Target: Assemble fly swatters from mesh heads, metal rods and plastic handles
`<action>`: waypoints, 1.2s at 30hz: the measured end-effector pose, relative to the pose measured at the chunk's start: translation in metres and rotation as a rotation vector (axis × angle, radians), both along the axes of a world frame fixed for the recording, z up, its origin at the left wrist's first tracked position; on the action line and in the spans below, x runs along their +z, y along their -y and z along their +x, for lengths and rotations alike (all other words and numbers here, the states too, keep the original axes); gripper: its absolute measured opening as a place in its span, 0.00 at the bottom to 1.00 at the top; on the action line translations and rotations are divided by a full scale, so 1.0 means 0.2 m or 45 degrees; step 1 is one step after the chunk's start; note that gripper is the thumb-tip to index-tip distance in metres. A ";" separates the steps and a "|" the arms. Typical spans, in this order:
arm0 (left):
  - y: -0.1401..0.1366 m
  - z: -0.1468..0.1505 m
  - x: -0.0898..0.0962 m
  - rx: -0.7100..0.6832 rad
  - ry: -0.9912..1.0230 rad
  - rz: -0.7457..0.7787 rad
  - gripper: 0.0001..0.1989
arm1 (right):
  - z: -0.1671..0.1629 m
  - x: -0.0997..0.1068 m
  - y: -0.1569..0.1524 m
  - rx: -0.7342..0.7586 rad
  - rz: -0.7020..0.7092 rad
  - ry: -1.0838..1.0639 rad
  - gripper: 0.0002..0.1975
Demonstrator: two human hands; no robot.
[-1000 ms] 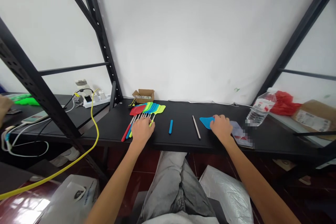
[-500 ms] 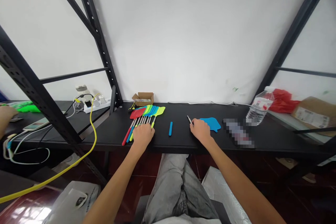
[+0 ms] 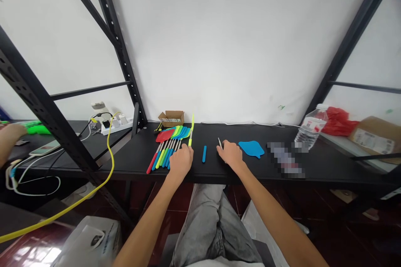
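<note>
My left hand (image 3: 182, 160) is closed around the yellow handle of a fly swatter (image 3: 192, 130), lifted and turned edge-on. Left of it lies a fanned row of fly swatters (image 3: 165, 152) with red, yellow and blue flat heads, metal shafts and coloured grips. My right hand (image 3: 231, 154) is closed on a thin metal rod (image 3: 220, 143), which sticks out past the fingers toward the upper left. Between my hands a loose blue handle (image 3: 204, 154) rests on the table. To the right of my right hand lies a separate blue leaf-shaped swatter head (image 3: 251, 149).
A small open cardboard box (image 3: 171, 118) stands at the back of the black table (image 3: 216, 131). At right are a blurred item (image 3: 285, 159) and a water bottle (image 3: 310, 127). Another person's hand (image 3: 11, 135) shows far left, beyond black shelf posts and a yellow cable (image 3: 112, 156).
My left hand has raised the yellow fly swatter off the row and moved right, turning its head edge-on. My right hand, with the rod, has shifted left, away from the blue head.
</note>
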State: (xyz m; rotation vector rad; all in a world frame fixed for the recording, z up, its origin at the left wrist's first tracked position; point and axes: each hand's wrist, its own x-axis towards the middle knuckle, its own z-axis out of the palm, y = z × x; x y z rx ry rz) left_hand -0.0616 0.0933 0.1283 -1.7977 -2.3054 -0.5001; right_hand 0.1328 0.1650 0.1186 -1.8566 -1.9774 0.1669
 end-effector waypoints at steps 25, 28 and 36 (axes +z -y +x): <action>0.01 0.54 0.00 -0.810 2.343 0.032 0.21 | -0.13 0.23 -0.03 0.320 -0.421 -2.526 0.19; 0.05 0.49 0.04 -0.833 2.628 -0.001 0.21 | -0.20 0.24 -0.03 0.344 -0.456 -2.521 0.18; 0.08 0.46 0.10 -0.736 2.617 0.067 0.23 | -0.28 0.30 -0.03 0.344 -0.599 -2.641 0.16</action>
